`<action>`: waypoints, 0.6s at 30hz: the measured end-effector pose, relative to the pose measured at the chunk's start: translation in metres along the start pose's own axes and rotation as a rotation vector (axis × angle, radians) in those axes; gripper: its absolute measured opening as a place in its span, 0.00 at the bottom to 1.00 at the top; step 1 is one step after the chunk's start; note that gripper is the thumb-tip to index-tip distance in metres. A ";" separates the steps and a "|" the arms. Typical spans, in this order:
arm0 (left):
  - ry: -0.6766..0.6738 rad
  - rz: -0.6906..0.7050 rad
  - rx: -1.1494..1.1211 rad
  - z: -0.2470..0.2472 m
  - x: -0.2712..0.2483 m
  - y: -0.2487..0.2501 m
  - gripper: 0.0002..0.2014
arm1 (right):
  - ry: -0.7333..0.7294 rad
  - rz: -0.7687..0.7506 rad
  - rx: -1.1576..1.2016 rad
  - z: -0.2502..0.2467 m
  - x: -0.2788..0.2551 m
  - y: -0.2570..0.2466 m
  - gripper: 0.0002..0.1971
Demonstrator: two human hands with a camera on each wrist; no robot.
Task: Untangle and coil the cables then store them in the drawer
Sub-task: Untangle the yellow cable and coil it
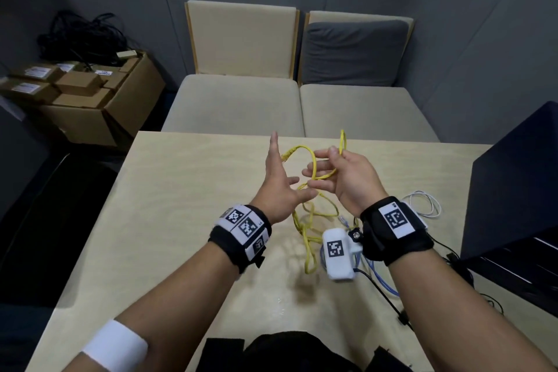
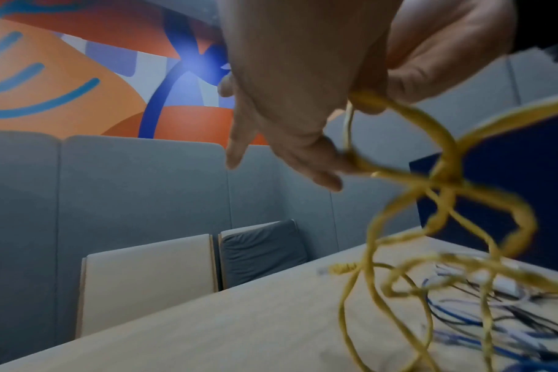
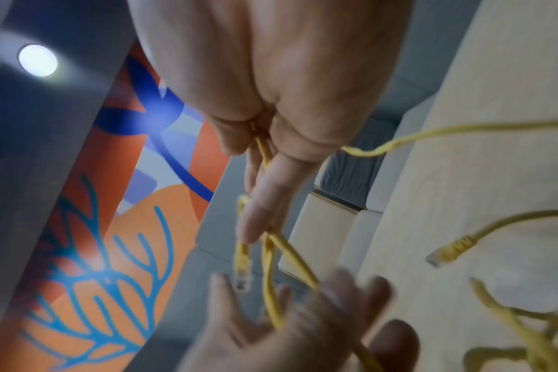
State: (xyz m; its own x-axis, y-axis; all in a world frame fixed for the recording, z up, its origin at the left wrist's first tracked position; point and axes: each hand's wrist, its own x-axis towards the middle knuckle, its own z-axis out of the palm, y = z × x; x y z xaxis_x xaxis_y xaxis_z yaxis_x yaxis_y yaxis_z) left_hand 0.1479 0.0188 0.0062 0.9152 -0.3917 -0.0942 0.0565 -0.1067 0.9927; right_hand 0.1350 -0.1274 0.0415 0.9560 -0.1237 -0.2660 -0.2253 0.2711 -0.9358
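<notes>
Head view — cardboard box (image 1: 99,118), smaller boxes (image 1: 79,82) inside

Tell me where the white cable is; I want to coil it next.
In the head view the white cable lies looped on the table at the right, just beyond the right wrist band and left of the dark box.

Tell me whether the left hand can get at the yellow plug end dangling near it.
Probably yes. The left hand is open with fingers spread, the yellow cable's plug end hangs right beside its palm, and nothing sits between them.
</notes>
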 end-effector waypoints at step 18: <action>0.004 -0.120 -0.180 -0.004 0.008 0.011 0.14 | 0.098 0.172 -0.222 -0.015 -0.008 0.010 0.23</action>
State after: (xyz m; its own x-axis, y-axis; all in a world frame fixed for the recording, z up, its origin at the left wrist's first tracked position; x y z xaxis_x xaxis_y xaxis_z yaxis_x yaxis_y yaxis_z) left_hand 0.1575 0.0177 0.0166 0.8990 -0.3827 -0.2128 0.2353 0.0124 0.9718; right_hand 0.1220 -0.1381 0.0306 0.8800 -0.1882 -0.4360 -0.4283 0.0821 -0.8999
